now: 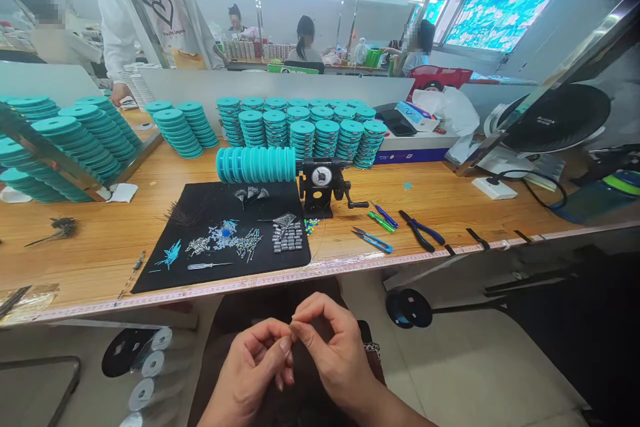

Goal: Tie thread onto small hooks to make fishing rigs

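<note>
Teal spools (95,127) are standing in leaning stacks at the far left of the table (105,240), with a wire bundle (63,230) lying nearer. Behind them, a person (175,33) in a heart-print top is standing, one hand resting near white discs (136,83). A black mat (220,203) is lying next, just beyond the hands. It is carrying, left to right, teal strips (171,253), a pile of pins (199,245), a screwdriver (207,266), bluish pieces (224,233) and grey blocks (287,243).

The left hand (255,367) and right hand (337,350) are meeting at their fingertips in front of the table edge, thumbs and forefingers pinching; whether anything is sitting between them I cannot tell. Above, a row of teal discs (256,165) is sticking out leftward from a black winder (320,180), with more stacks (303,140) standing behind. Coloured beads (311,225) are lying beside the mat.

Rightward, snips (373,240), a green tool (381,221), a blue pen-like tool (386,215) and pliers (423,231) are lying near one another. A power strip (494,188) is resting farther right, and a round black fan (555,119) is standing behind it.
</note>
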`<state>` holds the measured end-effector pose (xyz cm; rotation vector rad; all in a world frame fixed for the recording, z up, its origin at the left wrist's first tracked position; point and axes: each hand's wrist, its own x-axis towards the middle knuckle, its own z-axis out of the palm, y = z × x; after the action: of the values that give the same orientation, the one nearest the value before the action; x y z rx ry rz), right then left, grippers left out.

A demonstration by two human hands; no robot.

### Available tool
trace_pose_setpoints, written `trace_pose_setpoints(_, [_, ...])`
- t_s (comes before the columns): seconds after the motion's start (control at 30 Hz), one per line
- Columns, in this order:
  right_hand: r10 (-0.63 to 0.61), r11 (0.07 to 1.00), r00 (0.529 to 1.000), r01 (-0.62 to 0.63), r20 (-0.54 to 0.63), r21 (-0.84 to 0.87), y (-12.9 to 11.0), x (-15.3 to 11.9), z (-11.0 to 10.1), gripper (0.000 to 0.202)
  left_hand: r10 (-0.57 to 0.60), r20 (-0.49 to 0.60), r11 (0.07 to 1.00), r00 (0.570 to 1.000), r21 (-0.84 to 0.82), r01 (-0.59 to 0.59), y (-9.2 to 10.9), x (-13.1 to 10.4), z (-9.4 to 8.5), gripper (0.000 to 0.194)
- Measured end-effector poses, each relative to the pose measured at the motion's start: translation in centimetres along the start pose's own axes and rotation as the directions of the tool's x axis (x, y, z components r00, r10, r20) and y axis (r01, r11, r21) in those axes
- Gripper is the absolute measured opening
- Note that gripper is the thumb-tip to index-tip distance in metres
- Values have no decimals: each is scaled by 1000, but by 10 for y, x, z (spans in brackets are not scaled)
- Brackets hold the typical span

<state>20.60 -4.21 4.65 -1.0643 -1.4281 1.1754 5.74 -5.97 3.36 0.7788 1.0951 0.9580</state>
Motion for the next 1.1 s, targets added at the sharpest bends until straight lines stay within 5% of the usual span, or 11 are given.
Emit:
trace_pose_setpoints(0.2, [112, 992, 993, -110, -22, 67, 5, 2, 2, 12, 2, 16, 1000, 1000, -15, -2, 5, -1, 3, 36])
trace_pose_setpoints(0.67, [-28, 999, 997, 30, 66, -34, -3, 3, -3, 13, -7, 41, 1000, 999, 17, 7, -5, 1, -4, 37])
trace_pose_setpoints(0.87, [115, 980, 993, -120, 39, 161, 0, 8, -2, 14, -8, 54, 1000, 998, -21, 9, 3, 0, -1, 32])
trace_pose_setpoints(1.1, [150, 962, 988, -154, 38, 226, 1, 8, 0, 16, 2, 70, 1000, 998, -29, 0, -1, 3, -3, 31])
